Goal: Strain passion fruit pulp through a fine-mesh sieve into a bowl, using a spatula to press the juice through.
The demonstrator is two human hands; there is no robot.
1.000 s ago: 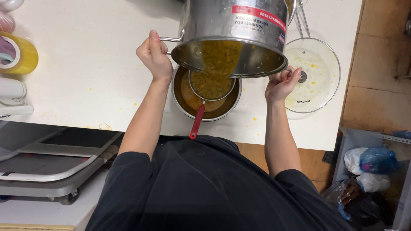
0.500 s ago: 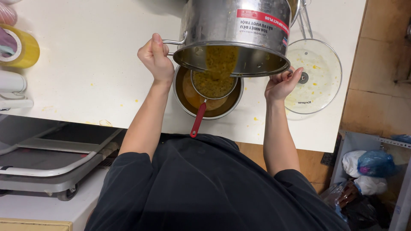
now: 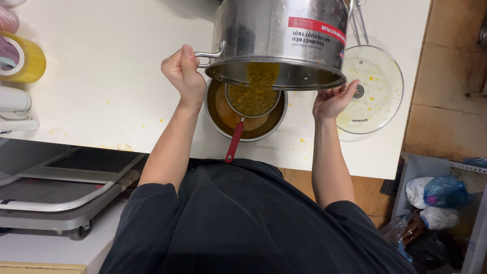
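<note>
I keep left hand (image 3: 183, 75) clenched on handle, right hand (image 3: 332, 101) cupping rim at 3 o'clock; steel pot (image 3: 281, 40) tipped so pulp lands in strainer (image 3: 252, 99) over bowl (image 3: 246, 127).

The big pot (image 3: 284, 38) is shiny silver steel with a red label band. Below it, the strainer (image 3: 252, 99) holds yellow-orange pulp and has a red handle (image 3: 234, 142). The table (image 3: 101, 76) is white, flecked yellow. Left of the pot, a yellow tape roll (image 3: 23, 58).

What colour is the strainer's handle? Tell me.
Red. The strainer handle sticks out over the bowl toward the person, clearest in the head view.
</note>
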